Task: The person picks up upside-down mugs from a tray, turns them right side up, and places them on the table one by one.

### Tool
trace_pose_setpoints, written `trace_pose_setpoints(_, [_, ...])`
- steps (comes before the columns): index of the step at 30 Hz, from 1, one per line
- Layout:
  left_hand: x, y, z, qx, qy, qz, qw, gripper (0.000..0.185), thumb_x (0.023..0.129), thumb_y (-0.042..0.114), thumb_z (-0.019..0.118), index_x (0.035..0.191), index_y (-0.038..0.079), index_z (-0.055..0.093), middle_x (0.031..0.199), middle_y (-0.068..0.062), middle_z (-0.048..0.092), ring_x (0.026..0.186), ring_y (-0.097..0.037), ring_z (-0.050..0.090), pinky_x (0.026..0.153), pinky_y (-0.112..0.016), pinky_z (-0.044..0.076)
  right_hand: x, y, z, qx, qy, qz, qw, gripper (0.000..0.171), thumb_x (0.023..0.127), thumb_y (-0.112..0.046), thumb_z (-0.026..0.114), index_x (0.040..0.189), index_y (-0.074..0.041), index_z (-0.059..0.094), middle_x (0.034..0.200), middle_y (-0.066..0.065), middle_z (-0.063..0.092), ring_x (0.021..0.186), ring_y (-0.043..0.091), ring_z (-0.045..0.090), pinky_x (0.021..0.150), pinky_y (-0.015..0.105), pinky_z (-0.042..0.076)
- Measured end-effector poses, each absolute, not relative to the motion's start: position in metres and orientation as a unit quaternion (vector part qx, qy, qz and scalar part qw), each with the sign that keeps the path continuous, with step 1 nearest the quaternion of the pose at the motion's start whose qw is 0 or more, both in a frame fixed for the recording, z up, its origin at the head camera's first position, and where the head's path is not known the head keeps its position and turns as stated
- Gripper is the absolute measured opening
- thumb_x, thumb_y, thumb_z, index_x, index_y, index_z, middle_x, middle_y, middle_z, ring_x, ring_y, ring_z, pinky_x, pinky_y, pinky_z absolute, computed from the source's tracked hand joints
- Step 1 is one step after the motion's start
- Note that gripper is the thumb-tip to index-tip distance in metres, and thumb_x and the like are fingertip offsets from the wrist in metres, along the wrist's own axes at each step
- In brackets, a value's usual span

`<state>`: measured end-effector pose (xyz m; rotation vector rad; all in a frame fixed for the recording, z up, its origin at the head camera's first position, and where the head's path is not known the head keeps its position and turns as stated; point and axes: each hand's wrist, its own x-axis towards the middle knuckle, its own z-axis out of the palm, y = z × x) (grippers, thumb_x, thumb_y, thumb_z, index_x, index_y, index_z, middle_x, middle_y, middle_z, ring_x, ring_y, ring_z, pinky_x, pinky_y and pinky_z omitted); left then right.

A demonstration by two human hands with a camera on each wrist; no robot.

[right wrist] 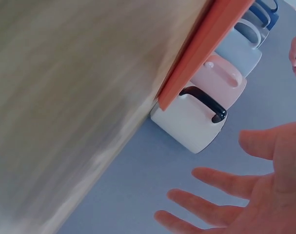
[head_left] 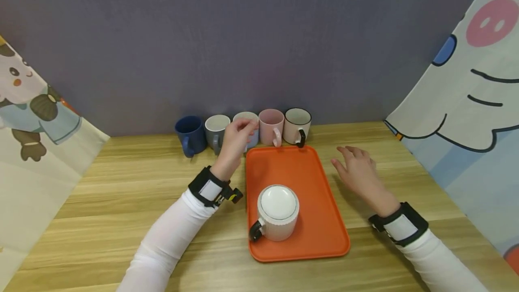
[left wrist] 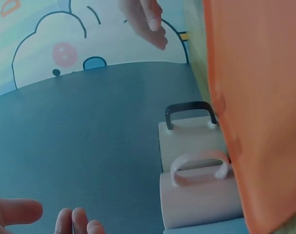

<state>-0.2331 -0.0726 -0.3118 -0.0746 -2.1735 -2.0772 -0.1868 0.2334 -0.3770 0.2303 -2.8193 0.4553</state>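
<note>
My left hand [head_left: 234, 148] hovers in front of a light blue mug [head_left: 254, 140], partly covering it in the head view. Thumb and fingers [left wrist: 22, 211] stand apart with nothing between them. Over the wood to the right of the orange tray [head_left: 314, 188], my right hand [head_left: 361, 175] has its fingers [right wrist: 206, 207] spread and holds nothing. A white mug [head_left: 279, 220] with a black handle sits upside down on the tray's near part, handle toward the lower left.
Along the back wall stands a row of upright mugs: navy [head_left: 195, 135], grey [head_left: 211, 139], light blue, pink [head_left: 269, 132] and white with a black rim [head_left: 293, 133]. The tray's far edge lies close to the pink and white ones. Cartoon-printed cloths [head_left: 466, 116] flank the table.
</note>
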Motion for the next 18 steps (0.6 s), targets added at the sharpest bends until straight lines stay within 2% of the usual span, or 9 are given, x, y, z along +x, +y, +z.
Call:
trace_pose_setpoints(7, [-0.22,-0.082,-0.323,-0.029,-0.714,-0.697,0.06,0.018,0.093,0.017,0.059,0.1,0.0,0.062,0.086,-0.002,0.059,0.077,-0.014,0.052,0.064,-0.022,0.043,-0.19,0.225,-0.377,0.092,-0.972,0.16,0.145,0.046,0.098,-0.03,0.05,0.132,0.001,0.049,0.133,0.033,0.045,0.119,0.057,0.038,0.088,0.073,0.032])
trace_pose_setpoints(11, [-0.213,-0.085,-0.328,-0.038,-0.72,-0.691,0.05,0.018,0.093,0.016,0.06,0.102,0.001,0.063,0.085,-0.002,0.057,0.073,-0.015,0.05,0.064,-0.023,0.041,-0.192,0.22,-0.378,0.096,-0.972,0.158,0.146,0.045,0.098,-0.03,0.05,0.131,0.0,0.05,0.132,0.032,0.046,0.118,0.056,0.04,0.087,0.073,0.033])
trace_pose_setpoints(18, [-0.198,-0.092,-0.333,-0.076,-0.755,-0.65,0.046,0.019,0.091,0.014,0.062,0.106,0.002,0.063,0.104,-0.011,0.063,0.092,-0.024,0.056,0.079,-0.028,0.047,-0.197,0.212,-0.379,0.11,-0.967,0.17,0.152,0.045,0.097,-0.029,0.052,0.131,0.001,0.051,0.13,0.03,0.048,0.117,0.054,0.041,0.087,0.071,0.035])
